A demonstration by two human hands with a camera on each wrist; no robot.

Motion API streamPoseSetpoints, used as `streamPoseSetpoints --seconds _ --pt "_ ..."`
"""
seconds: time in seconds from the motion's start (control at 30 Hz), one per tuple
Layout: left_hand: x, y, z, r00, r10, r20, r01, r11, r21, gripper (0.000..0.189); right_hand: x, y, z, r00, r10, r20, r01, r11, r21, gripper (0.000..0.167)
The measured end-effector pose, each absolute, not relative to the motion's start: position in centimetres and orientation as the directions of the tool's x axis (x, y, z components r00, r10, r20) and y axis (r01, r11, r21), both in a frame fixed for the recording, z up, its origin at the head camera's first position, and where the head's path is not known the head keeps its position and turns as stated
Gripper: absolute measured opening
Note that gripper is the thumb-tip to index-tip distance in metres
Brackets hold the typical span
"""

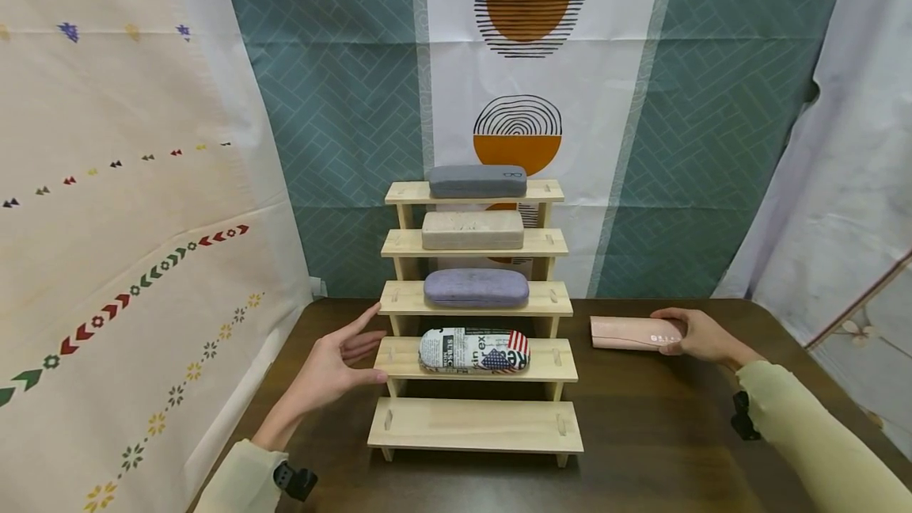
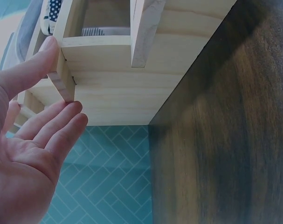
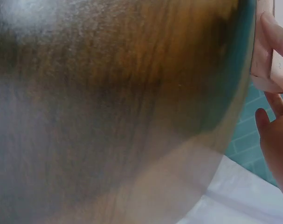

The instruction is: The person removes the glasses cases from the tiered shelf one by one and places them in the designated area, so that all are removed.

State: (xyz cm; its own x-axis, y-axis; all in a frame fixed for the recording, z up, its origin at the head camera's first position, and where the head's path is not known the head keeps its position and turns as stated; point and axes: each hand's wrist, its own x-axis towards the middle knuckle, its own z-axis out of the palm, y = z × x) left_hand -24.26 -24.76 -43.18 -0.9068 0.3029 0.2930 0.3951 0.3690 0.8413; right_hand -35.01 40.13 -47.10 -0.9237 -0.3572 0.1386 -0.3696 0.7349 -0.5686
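A stepped wooden display rack [image 1: 476, 426] stands on the dark table. My left hand [image 1: 331, 370] is at its left side, thumb and fingers pinching the end of a shelf board [image 2: 62, 84], as the left wrist view shows. Out to the right, my right hand [image 1: 701, 336] grips a pink glasses case [image 1: 627, 333] by its right end, close over the table. The right wrist view catches only part of that case at its right edge. On the upper steps sit a grey case [image 1: 477, 181], a cream case [image 1: 473, 229], a lavender case [image 1: 476, 287] and a newsprint-patterned case [image 1: 473, 351].
The lowest step of the rack is bare wood. Behind the dark brown table [image 1: 641, 434] hangs a teal and white cloth [image 1: 342, 117] with orange circles. A cream embroidered cloth [image 1: 128, 204] borders the left, and a pale curtain [image 1: 848, 204] the right.
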Motion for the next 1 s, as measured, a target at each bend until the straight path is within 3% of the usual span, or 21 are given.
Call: streamPoseSetpoints --seconds 0.6,1.0 --pt "-24.2 -24.7 -43.2 -0.910 0.300 0.286 0.387 0.366 0.846 0.106 -35.5 39.6 -48.8 -0.916 -0.379 0.131 -0.374 0.689 -0.621 0.066" --pt "-24.2 -24.7 -43.1 -0.907 0.304 0.292 0.394 0.364 0.844 0.106 -35.1 40.5 -48.7 -0.931 -0.342 0.129 -0.343 0.695 -0.632 0.074"
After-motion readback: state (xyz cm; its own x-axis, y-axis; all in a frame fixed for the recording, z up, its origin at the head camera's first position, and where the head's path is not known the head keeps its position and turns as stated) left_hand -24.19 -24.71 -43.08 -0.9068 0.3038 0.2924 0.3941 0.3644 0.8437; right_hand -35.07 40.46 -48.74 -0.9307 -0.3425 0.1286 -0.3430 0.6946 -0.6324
